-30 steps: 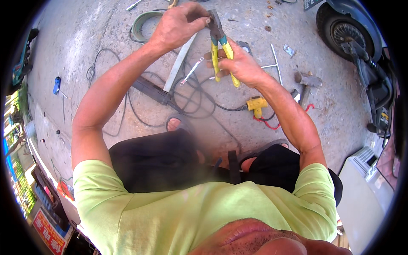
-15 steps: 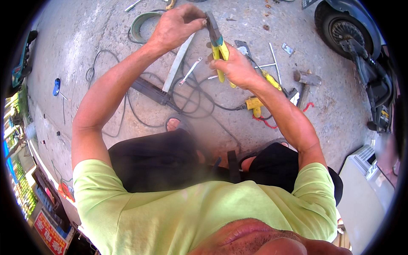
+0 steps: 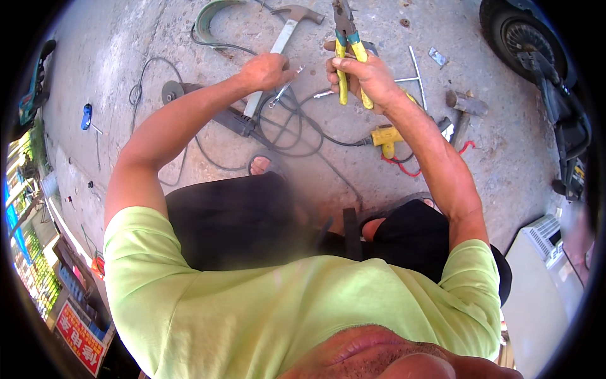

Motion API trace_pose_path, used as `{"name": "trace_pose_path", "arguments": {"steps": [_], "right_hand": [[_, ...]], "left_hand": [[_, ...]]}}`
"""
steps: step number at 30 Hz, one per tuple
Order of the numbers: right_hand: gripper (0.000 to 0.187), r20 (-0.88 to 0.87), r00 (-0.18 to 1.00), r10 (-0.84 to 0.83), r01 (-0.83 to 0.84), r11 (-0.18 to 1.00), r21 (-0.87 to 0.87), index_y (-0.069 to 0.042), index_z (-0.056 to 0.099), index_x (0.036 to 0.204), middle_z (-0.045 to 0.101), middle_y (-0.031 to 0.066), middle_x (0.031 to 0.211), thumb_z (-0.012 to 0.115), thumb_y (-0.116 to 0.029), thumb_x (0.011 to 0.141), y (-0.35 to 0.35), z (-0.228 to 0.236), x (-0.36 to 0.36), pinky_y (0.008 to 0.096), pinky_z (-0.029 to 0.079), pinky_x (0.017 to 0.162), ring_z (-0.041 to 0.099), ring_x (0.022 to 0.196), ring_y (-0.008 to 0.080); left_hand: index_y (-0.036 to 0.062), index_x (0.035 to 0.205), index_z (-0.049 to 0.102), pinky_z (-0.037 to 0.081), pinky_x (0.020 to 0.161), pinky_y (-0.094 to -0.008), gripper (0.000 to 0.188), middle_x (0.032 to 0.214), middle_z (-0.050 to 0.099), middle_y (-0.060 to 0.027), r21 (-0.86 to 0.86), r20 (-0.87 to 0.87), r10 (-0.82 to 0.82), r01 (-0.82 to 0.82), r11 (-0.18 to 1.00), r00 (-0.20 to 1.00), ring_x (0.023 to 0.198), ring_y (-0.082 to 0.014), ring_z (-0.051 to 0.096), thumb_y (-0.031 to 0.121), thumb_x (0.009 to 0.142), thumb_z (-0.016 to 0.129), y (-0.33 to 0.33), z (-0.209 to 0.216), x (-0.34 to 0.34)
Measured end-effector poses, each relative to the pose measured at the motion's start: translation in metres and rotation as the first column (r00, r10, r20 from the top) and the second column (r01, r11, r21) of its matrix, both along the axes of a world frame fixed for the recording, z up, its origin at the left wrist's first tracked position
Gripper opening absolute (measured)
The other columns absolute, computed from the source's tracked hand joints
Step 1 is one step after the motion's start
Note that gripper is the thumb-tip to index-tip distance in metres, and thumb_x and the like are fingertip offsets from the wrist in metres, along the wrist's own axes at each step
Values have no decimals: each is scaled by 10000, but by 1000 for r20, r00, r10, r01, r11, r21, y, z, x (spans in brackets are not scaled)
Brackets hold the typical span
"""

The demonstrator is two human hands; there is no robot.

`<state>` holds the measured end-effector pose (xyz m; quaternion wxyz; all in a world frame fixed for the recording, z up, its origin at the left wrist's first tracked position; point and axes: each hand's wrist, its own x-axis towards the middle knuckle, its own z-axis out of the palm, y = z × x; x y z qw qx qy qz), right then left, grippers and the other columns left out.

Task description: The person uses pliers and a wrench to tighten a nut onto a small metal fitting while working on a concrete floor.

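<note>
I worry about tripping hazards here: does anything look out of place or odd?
The dark cord lies in crossing loops on the concrete beside the grinder, rather than coiled, so it might trip someone. The pliers in the right hand show no evident damage.

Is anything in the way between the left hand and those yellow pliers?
Yes, partly: the right hand holds the pliers by the yellow handles, its fingers poking out toward the left hand. Nothing visible blocks the way to the metal end. The wrench lies below on the floor.

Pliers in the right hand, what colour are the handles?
The pliers' handles are yellow, teal nearest the metal; best seen in the head view.
</note>
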<state>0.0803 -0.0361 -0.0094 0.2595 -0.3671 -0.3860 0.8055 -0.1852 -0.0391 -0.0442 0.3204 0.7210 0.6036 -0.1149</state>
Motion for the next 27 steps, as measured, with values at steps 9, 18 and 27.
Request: {"name": "trace_pose_path", "arguments": {"steps": [9,18,27], "right_hand": [[492,86,996,-29,24,998,63,-23,537,1367,635,68,1026,658,-242,944,2,-7,2,329,576,725,649,861,154],[496,-150,989,12,-33,990,-135,-8,469,1410,600,77,1054,603,-162,958,1,20,-1,369,527,751,605,865,161],[566,-378,920,102,-174,971,-163,-23,413,1455,571,78,1093,599,-209,955,-4,49,-2,372,489,792,567,893,163]], "left_hand": [[64,1096,684,542,778,-451,341,938,729,-170,35,12,68,-69,997,998,892,-313,711,359,927,662,-14,-22,5],[11,1031,658,479,612,-266,285,874,686,-39,-132,712,320,-329,935,625,716,-94,625,292,982,671,26,69,9],[22,1046,668,488,724,-281,289,831,635,-13,129,693,121,-288,949,711,777,-96,594,301,972,686,33,121,12]]}}
